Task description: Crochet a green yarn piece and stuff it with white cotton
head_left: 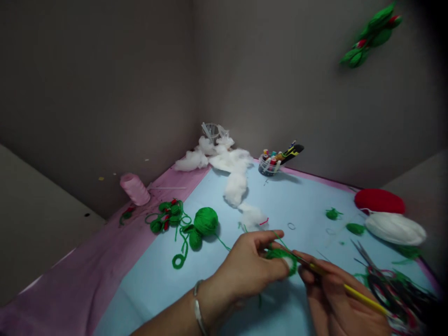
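My left hand (247,268) was curled closed around a small green crocheted piece (280,257), pinching it between thumb and fingers, with a bit of white showing at its edge. My right hand (332,296) was closed on a yellow crochet hook (364,298), holding it much like a pencil, with its tip pointing into the green piece. Both hands were over a light blue mat (157,284) at about 6 o'clock, and a silver bangle (198,308) circled my left wrist.

At 11 o'clock, a ball of green yarn (206,221) lay on the mat, with a strand (222,242) running toward my hands. Green crocheted leaves with red buds (166,217) sat just beyond it on the surface, near a pink thread cone (135,189) at 10 o'clock. White cotton stuffing (235,179) trailed across 12 o'clock. At 1 o'clock, a clear basket of thread spools (269,164) stood beside a yellow-and-black utility knife (292,153), any lettering too small to read. A red stuffed piece (380,200) and a white one (395,228) lay at 2 o'clock, with scissors (364,256) at 3.
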A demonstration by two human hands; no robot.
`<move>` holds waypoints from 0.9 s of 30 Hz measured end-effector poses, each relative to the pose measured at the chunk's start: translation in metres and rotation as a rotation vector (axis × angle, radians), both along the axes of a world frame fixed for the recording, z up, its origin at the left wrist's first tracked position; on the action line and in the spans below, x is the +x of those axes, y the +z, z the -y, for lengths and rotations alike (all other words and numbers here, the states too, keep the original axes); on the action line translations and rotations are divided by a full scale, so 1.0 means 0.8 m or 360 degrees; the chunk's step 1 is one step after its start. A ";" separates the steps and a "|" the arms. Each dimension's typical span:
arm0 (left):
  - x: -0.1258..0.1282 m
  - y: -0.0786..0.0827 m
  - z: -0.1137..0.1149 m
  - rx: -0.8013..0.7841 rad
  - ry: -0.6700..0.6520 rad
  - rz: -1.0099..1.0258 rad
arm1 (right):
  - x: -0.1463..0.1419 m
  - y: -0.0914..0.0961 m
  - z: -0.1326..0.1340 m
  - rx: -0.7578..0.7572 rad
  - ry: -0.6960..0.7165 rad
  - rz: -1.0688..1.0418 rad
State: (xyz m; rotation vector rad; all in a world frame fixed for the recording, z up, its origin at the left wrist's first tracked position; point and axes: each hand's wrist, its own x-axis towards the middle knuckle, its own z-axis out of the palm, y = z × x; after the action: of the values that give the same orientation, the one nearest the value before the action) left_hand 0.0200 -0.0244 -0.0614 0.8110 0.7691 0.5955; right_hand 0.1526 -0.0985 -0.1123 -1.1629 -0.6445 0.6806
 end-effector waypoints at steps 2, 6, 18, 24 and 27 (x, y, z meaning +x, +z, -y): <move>-0.004 0.001 -0.001 0.0024 0.0011 0.0021 | 0.002 -0.001 0.000 0.0015 0.0024 0.0045; -0.011 0.005 -0.003 -0.0021 0.0007 0.0077 | 0.005 0.000 0.000 0.0099 0.0136 0.0288; -0.018 0.006 -0.005 -0.0031 -0.0002 0.0040 | 0.041 -0.019 -0.003 0.0379 0.0154 0.0936; -0.015 0.004 -0.005 -0.0050 0.0007 0.0053 | 0.043 -0.023 -0.002 0.0374 0.0195 0.1057; -0.015 0.005 -0.006 -0.0061 -0.0005 0.0056 | 0.043 -0.026 -0.001 0.0394 0.0166 0.1079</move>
State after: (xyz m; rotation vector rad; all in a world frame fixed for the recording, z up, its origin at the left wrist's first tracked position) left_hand 0.0082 -0.0200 -0.0572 0.7643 0.7450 0.5891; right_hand 0.1873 -0.0977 -0.1331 -1.1260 -1.3283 0.2643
